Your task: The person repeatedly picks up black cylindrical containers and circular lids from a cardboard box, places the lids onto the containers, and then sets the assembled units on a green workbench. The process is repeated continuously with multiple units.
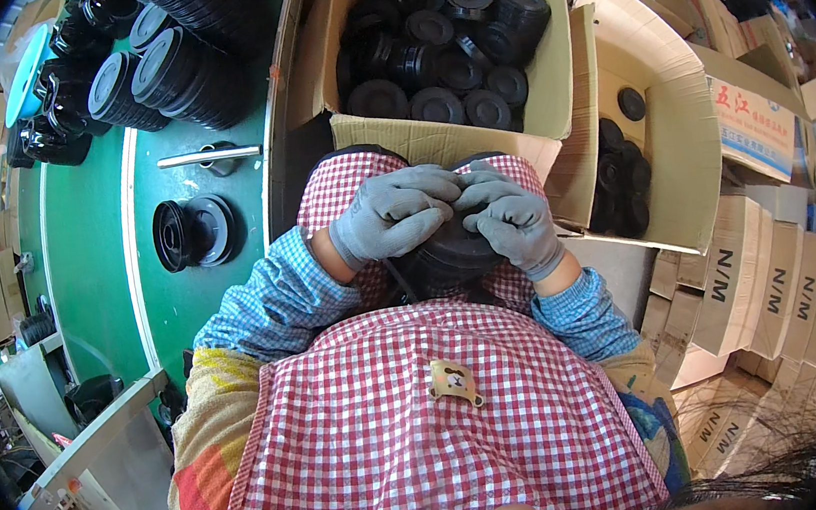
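Note:
Both my hands wear grey gloves and meet over my lap. My left hand (393, 214) has its fingers curled over the far edge of a black round plastic part (447, 259). From the other side my right hand (513, 221) grips the same part, thumb and fingers bent close to the left fingertips. The part's lower side lies against my lap, and the gloves cover its far rim. Just beyond my knees stands an open cardboard box (460, 133) full of similar black round parts (436, 106).
On the green table (92, 261) at left are two black round pieces (212, 229), a metal bar on a dark base (206, 158) and stacks of black discs (168, 71). A second open box (668, 150) at right holds fewer black parts. Closed cartons (732, 268) are stacked farther right.

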Demonstrator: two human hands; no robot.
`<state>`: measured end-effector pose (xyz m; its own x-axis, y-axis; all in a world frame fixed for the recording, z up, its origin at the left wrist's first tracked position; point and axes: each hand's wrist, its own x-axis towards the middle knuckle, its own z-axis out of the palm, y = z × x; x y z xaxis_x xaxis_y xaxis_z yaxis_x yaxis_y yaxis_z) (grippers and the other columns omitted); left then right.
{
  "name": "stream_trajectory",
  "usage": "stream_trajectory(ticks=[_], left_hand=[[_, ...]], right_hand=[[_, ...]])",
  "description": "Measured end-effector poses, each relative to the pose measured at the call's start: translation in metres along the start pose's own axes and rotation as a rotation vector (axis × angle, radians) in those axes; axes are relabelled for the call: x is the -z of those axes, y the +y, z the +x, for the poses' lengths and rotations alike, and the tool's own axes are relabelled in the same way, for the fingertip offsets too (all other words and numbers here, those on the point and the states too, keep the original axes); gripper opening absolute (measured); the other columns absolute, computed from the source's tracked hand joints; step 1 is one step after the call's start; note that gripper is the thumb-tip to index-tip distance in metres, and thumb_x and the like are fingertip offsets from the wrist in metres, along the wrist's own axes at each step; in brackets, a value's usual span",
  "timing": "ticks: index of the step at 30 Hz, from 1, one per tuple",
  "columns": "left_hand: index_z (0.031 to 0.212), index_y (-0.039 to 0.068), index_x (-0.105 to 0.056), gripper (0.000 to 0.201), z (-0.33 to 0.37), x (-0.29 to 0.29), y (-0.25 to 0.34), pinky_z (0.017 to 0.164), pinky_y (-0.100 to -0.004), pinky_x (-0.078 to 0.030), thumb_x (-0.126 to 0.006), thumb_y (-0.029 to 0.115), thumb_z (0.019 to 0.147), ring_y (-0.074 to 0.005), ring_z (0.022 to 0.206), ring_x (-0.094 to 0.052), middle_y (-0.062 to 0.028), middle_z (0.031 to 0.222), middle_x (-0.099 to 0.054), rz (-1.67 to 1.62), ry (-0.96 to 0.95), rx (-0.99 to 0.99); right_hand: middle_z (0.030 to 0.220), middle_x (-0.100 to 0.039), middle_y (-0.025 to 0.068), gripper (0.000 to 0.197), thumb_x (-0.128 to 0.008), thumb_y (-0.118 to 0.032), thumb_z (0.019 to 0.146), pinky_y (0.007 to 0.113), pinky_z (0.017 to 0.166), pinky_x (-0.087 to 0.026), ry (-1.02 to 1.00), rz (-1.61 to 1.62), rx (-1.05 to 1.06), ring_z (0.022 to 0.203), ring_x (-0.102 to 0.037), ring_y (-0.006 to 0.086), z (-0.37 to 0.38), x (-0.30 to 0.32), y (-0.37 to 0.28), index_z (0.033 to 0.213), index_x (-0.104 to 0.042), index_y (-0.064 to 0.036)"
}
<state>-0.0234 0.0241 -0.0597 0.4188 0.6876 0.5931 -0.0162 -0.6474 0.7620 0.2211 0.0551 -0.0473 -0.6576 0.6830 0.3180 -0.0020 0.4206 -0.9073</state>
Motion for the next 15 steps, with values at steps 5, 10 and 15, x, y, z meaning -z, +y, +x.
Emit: stream_trajectory(ticks=[5, 10, 15], left_hand=[[0.099, -0.003, -0.071, 0.018, -0.003, -0.003, 0.012, 0.107, -0.0504, -0.047, -0.059, 0.009, 0.096, -0.0386, 0.114, -0.065, -0.0211, 0.115, -0.069, 0.114, -0.032, 0.041], [0.105, -0.002, -0.07, 0.026, -0.004, -0.006, 0.025, 0.11, -0.0521, -0.043, -0.061, 0.022, 0.098, -0.0385, 0.118, -0.062, -0.0204, 0.118, -0.067, 0.118, -0.06, 0.117], [0.11, 0.0, -0.069, 0.035, 0.001, 0.0, 0.022, 0.099, -0.048, -0.048, -0.067, 0.031, 0.096, -0.037, 0.113, -0.06, -0.0194, 0.123, -0.061, 0.008, -0.048, 0.115]], right_hand=[[0.111, -0.071, 0.0121, 0.012, -0.063, -0.004, 0.088, 0.047, 0.114, -0.038, 0.001, 0.132, -0.061, 0.129, -0.056, 0.0316, -0.008, -0.003, 0.005, 0.088, -0.075, -0.0018], [0.132, -0.063, 0.0145, 0.022, -0.059, -0.019, 0.098, 0.047, 0.116, -0.034, -0.001, 0.126, -0.109, 0.134, -0.051, 0.0324, -0.012, -0.001, 0.002, 0.106, -0.074, -0.0036], [0.146, -0.054, 0.0186, 0.055, -0.072, -0.047, 0.089, 0.045, 0.119, -0.03, 0.032, 0.065, -0.066, 0.143, -0.041, 0.0335, -0.018, -0.006, -0.012, 0.123, -0.07, -0.004]])
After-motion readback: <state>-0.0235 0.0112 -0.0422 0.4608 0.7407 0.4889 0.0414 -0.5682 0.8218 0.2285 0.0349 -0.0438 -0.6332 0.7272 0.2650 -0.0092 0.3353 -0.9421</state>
